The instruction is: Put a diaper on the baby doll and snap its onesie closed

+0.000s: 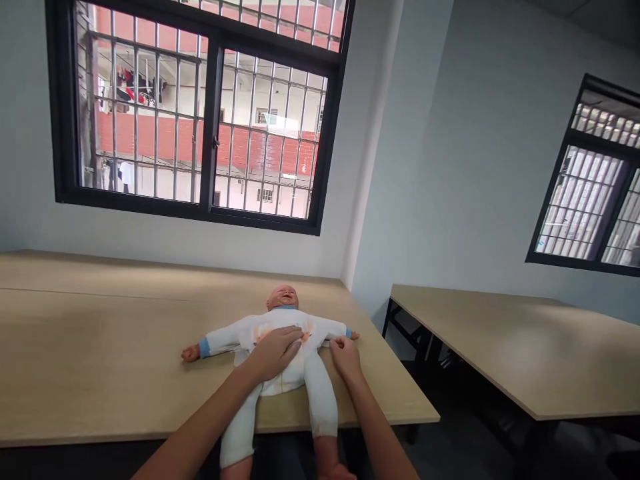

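A baby doll [283,298] lies on its back on the wooden table [100,373], head toward the window and legs hanging past the near edge. It wears a white top [283,381] with blue cuffs and collar, and white trousers [320,393]. My left hand [278,348] rests flat on the doll's chest and belly, fingers stretched out over the printed front. At the doll's side, below its outstretched arm, my right hand [345,355] has its fingers pinched together by a thin white edge, perhaps cloth or a strap. What exactly lies between those fingers is too small to make out.
A second wooden table [525,340] stands to the right, across a dark gap. Behind the doll's table is a wall with a barred window [210,127]. Another barred window [590,193] is in the right wall.
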Available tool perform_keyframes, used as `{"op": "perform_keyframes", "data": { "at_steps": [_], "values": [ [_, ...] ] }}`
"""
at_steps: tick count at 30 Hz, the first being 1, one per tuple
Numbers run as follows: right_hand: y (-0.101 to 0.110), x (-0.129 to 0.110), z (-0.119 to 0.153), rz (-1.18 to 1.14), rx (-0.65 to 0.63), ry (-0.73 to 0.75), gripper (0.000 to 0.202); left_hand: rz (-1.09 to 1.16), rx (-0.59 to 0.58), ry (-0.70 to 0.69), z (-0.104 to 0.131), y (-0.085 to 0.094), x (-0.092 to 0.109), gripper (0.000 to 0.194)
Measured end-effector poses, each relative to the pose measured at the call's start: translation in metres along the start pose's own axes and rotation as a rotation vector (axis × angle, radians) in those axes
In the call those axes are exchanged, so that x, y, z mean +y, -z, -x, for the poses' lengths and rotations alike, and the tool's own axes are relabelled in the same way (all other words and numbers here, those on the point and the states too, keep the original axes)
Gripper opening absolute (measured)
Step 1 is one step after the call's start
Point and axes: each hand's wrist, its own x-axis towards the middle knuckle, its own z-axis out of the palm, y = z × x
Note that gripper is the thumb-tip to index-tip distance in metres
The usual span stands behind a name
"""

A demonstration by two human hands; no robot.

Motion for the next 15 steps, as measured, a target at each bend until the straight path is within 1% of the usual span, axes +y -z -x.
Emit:
{"op": "perform_keyframes", "data": {
  "at_steps": [4, 6, 8, 10, 15],
  "values": [
    [-0.006, -0.013, 0.009, 0.031, -0.123, 0.066, 0.015, -0.015, 0.027, -0.003, 0.000, -0.004, -0.001, 0.041],
    [-0.006, -0.020, 0.012, 0.114, -0.178, 0.107, 0.021, -0.017, 0.035, 0.000, 0.000, -0.005, -0.002, 0.041],
    [-0.005, -0.024, 0.014, 0.244, -0.208, 0.162, 0.025, -0.019, 0.037, 0.004, 0.000, -0.006, -0.003, 0.041],
    [-0.006, -0.024, 0.014, 0.349, -0.206, 0.198, 0.025, -0.019, 0.037, 0.008, 0.000, -0.007, -0.004, 0.040],
    [-0.014, -0.022, 0.014, 0.409, -0.162, 0.204, 0.026, -0.010, 0.053, 0.028, 0.000, -0.008, -0.007, 0.041]
  ]
}}
